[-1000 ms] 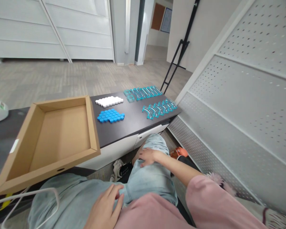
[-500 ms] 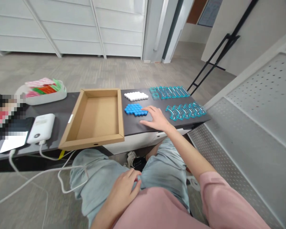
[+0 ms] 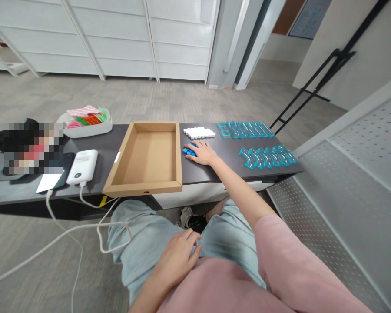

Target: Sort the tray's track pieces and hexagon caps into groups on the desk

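Note:
My right hand [image 3: 202, 152] lies palm down over a patch of blue hexagonal pieces [image 3: 189, 151], its fingers stretched across them and hiding most of the patch. Whether any piece is gripped does not show. Just behind it lies a group of white pieces [image 3: 199, 132] with a scalloped outline. My left hand [image 3: 180, 252] rests on my lap, fingers loosely extended, holding nothing. Left of the blue pieces stands a shallow open cardboard box [image 3: 179, 156].
Clear teal-edged straight track-like pieces [image 3: 247, 129] and curved ones [image 3: 269, 156] lie at the right. On the left are a white basket [image 3: 91, 129] of colourful strips and a white power bank [image 3: 83, 166], its cable [image 3: 84, 195] hanging over the table's front edge.
My right hand has moved forward and left, from beside the blue pieces to on top of them. The view has turned left. My left hand stays on my lap.

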Available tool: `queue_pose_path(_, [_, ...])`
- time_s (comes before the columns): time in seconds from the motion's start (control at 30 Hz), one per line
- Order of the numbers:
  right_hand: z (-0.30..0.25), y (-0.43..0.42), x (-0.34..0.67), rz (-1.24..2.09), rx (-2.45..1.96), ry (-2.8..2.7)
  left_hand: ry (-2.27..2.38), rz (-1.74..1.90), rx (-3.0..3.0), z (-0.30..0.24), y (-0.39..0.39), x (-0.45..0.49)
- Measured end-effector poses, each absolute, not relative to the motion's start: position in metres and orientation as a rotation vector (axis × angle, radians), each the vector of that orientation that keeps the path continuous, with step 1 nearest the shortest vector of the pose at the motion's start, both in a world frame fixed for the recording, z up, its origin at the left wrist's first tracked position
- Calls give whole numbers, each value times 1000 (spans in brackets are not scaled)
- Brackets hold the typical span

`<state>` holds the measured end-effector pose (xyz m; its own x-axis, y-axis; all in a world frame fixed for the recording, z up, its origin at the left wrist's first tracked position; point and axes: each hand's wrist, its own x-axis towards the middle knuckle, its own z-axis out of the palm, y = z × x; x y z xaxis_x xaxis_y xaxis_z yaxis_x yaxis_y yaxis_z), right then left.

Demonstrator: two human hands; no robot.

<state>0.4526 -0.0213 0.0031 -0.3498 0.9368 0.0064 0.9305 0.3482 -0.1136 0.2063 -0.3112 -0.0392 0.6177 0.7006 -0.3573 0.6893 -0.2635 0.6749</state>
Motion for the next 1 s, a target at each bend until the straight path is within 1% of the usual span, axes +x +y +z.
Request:
queue_pose_path(0.27, [-4,-37,459,85,-1747,-2452,1060,-17,2017,-51,-315,211])
queue_pose_path(0.6, [0,-37,461,73,-1690,-2521,1078,-25,2031,-30,-313,209])
queue_pose_path(0.77, [-4,-41,464,47,-1620,-2586,1059,-16,2026,-26,-314,209])
queue_pose_path(1.0, [2,-46,487,56,-1606,-2521,1064,-46,2017,-28,-315,210])
